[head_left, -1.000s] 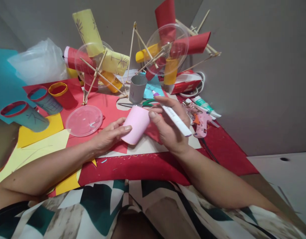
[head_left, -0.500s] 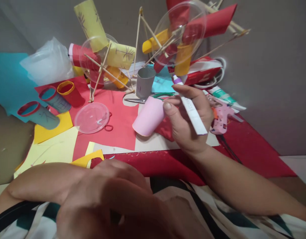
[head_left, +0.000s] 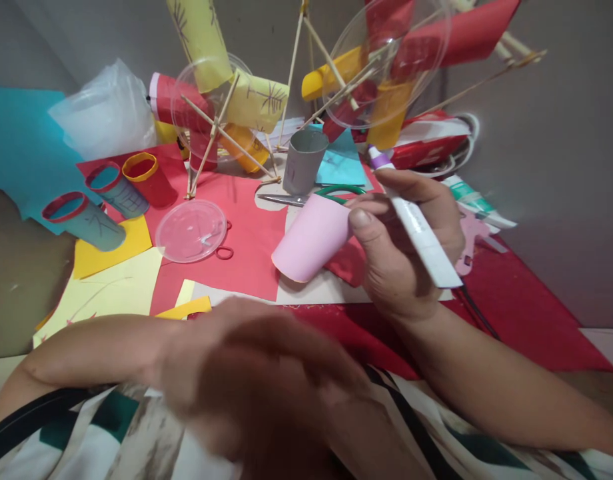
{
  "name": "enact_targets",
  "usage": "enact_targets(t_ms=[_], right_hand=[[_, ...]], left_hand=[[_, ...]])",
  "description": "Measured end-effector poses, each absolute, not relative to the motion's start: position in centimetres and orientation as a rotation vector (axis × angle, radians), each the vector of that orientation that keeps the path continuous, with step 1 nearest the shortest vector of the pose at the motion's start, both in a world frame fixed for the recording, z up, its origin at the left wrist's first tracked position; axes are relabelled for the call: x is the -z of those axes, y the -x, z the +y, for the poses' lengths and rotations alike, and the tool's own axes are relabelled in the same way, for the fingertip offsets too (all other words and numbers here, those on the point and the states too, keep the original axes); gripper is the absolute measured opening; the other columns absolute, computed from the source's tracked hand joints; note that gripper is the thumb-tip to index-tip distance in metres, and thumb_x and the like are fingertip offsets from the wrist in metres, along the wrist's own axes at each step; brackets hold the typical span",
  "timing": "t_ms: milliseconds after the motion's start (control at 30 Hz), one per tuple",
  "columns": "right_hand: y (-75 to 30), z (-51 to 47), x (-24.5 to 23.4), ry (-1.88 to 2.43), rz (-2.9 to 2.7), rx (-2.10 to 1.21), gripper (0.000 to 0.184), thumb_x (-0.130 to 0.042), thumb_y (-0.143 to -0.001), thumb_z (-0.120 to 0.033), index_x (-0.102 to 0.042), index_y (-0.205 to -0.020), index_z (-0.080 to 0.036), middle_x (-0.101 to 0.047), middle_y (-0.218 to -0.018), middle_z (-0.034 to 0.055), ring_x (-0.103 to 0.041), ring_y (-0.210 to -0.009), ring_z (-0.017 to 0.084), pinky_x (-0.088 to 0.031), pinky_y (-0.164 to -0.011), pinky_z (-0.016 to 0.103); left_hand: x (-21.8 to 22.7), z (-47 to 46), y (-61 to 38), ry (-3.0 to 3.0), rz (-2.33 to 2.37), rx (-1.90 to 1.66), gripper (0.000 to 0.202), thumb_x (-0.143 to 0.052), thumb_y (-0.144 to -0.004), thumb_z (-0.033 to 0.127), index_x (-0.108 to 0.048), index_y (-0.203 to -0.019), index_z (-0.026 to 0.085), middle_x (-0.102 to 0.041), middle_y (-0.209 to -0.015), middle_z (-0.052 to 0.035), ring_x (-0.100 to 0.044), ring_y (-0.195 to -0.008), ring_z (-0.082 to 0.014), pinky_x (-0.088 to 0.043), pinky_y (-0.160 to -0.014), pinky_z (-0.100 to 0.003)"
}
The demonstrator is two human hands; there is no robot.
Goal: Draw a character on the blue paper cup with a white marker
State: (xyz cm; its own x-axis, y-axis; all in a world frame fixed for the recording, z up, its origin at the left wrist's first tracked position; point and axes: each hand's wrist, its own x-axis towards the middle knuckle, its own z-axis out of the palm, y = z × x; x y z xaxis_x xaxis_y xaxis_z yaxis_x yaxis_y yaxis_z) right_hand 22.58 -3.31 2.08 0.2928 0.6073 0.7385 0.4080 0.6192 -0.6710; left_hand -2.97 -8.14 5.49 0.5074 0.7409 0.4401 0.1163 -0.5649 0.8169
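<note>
My right hand [head_left: 404, 250] is closed round a white glue stick with a purple cap [head_left: 416, 223] and also pinches a pink paper tube [head_left: 311, 239], which it holds tilted above the red paper [head_left: 236, 233]. My left hand [head_left: 256, 380] is low in the foreground over my lap and smeared by motion, so its fingers cannot be read. Green-handled scissors [head_left: 316, 195] lie just behind the pink tube, next to a grey tube [head_left: 303, 160] standing upright.
Two stick-and-paper-roll wheels with clear plastic discs [head_left: 221, 107] [head_left: 381, 63] stand at the back. A clear lid [head_left: 190, 230], blue and red paper cups [head_left: 84, 217] [head_left: 149, 177], a plastic bag [head_left: 106, 110], a pink glue gun [head_left: 469, 233] and yellow paper sheets [head_left: 111, 293] lie around.
My left hand let go of the pink tube and dropped back toward my lap. My right hand now holds tube and glue stick alone, and they sit closer in view.
</note>
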Motion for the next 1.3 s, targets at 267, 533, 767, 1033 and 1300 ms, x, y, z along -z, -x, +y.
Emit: enact_targets(t_ms=[267,533,767,1033,1300], right_hand=[[-21.6,-4.0,-2.1,0.885,-1.317,-0.360,0.035,-0.078,-0.096,-0.030,-0.071,-0.130,-0.036,-0.078,-0.099,-0.0016,-0.078,-0.088,0.017,-0.069,-0.092,0.038],[-21.3,-4.2,-2.0,0.845,-1.392,-0.427,0.036,-0.074,-0.099,-0.030,-0.067,-0.134,-0.035,-0.081,-0.112,0.0017,-0.080,-0.105,0.021,-0.065,-0.107,0.046],[-21.5,-3.4,-1.6,0.876,-1.294,-0.251,0.034,-0.061,-0.106,-0.038,-0.063,-0.140,-0.034,-0.080,-0.111,0.0026,-0.080,-0.108,0.026,-0.064,-0.104,0.055],[-21.0,-4.8,-1.2,0.803,-1.625,-0.152,0.051,-0.071,-0.099,-0.024,-0.059,-0.147,-0.036,-0.082,-0.116,0.0042,-0.082,-0.103,0.025,-0.068,-0.098,0.050],[-20.5,-5.4,-1.2,0.747,-1.908,-0.031,0.066,-0.078,-0.090,-0.012,-0.056,-0.148,-0.035,-0.084,-0.115,0.0048,-0.078,-0.115,0.030,-0.065,-0.101,0.054]], left_hand=[[-3.2,0.0,-1.7,-1.648,0.668,-0.796,0.102,-0.093,-0.076,0.046,-0.037,-0.161,0.032,-0.054,-0.161,-0.0158,-0.056,-0.146,-0.0358,-0.052,-0.116,-0.052],[-3.3,-0.5,-1.9,-1.176,0.696,-0.534,0.083,-0.097,-0.069,0.041,-0.058,-0.139,0.020,-0.073,-0.127,-0.0133,-0.070,-0.110,-0.0285,-0.056,-0.094,-0.041],[-2.6,1.3,-1.8,-0.823,0.649,-0.623,0.056,-0.096,-0.066,0.034,-0.072,-0.114,0.017,-0.079,-0.107,-0.0112,-0.072,-0.094,-0.0235,-0.055,-0.101,-0.044],[-2.3,1.7,-2.1,-0.733,0.688,-0.691,0.040,-0.090,-0.075,0.032,-0.076,-0.108,0.014,-0.080,-0.112,-0.0135,-0.074,-0.108,-0.0291,-0.055,-0.109,-0.052],[-1.9,1.5,-2.9,-0.713,0.621,-0.650,0.022,-0.080,-0.085,0.027,-0.074,-0.099,0.012,-0.079,-0.097,-0.0104,-0.075,-0.099,-0.0237,-0.059,-0.102,-0.041]])
